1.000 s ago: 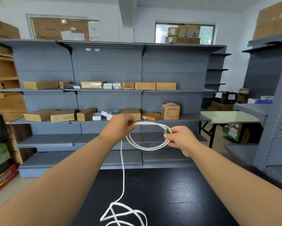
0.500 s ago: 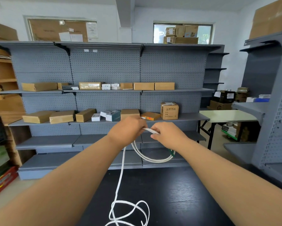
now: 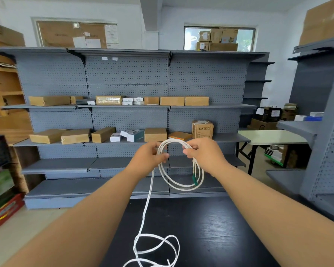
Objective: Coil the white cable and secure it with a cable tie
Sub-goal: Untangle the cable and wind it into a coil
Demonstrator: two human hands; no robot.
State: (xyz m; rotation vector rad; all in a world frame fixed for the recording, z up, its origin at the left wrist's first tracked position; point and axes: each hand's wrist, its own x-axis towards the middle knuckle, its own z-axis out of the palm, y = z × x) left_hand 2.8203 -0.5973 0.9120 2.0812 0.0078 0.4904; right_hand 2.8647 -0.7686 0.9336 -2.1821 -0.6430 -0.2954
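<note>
White cable [image 3: 181, 186] coil pinched in closed fingers of left hand [image 3: 148, 158] and right hand [image 3: 205, 156].

The cable [image 3: 181, 186] is white, with a dark green end piece [image 3: 195, 179] hanging low in its loops. The table [image 3: 210, 228] is black with a faint wood grain. The far shelves [image 3: 123, 74] are grey, their back panels dotted with rows of small holes. The boxes [image 3: 172, 101] on them are mostly plain brown cardboard, a few white. The walls [image 3: 268, 16] are white.
</note>
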